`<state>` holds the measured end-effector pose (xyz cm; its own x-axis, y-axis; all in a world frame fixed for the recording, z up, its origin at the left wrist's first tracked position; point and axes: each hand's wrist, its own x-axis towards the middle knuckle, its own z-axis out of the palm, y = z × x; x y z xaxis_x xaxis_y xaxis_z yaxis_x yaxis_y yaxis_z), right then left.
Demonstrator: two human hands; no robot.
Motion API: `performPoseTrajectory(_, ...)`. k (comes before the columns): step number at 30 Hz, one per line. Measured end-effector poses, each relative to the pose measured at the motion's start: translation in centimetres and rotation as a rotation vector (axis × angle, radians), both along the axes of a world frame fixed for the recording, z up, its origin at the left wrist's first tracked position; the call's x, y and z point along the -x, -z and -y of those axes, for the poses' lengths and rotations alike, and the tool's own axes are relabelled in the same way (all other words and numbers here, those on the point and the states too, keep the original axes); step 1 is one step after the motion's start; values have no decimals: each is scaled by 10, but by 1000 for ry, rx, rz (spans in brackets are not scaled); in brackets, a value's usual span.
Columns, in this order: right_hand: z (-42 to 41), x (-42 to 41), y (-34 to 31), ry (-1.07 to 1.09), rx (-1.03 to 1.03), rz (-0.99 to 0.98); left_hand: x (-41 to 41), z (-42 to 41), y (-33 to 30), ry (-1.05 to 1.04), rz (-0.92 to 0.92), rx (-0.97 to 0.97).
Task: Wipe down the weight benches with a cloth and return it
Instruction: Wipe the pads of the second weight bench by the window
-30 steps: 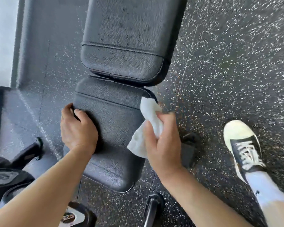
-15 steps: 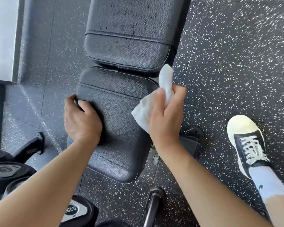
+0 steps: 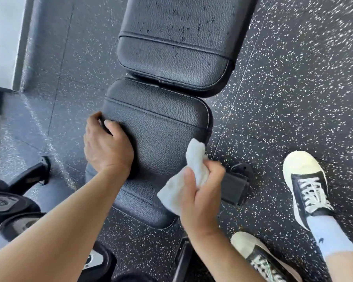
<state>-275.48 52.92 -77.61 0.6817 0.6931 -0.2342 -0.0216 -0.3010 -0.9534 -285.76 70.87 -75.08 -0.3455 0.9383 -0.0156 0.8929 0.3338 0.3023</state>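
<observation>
You have one cloth (image 3: 186, 180), white and crumpled, at the right edge of the seat pad (image 3: 157, 139); its long axis runs from a loose corner low on the left up to a bunched tip on the right, and that tip touches the pad's right side. Your right hand (image 3: 202, 198) holds it, fingers curled round the middle and thumb laid across the front, forearm coming in from the lower right. There are two pads on the one bench: the seat pad near you and the back pad (image 3: 177, 43) beyond it, lined up end to end and running away from you, tilted slightly right. Your left hand (image 3: 107, 147) grips the seat pad's left edge, fingers hooked over the side, thumb on top, wrist on the pad. Two shoes (image 3: 306, 184) stand on the speckled floor (image 3: 293, 88) to the right. Dumbbells (image 3: 6, 204) lie at lower left.
</observation>
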Motion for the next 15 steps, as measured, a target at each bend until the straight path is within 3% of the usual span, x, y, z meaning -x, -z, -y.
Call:
performPoseTrajectory(6, -73, -50, -8, -99, 15, 428, 2, 0, 2, 27, -4, 8)
performPoseTrajectory(9, -95, -61, -21, -286, 67, 628, 2, -1, 2, 19, -6, 17)
performPoseTrajectory(15, -166, -44, -41, -627, 103, 847, 1, 0, 1, 28, -15, 20)
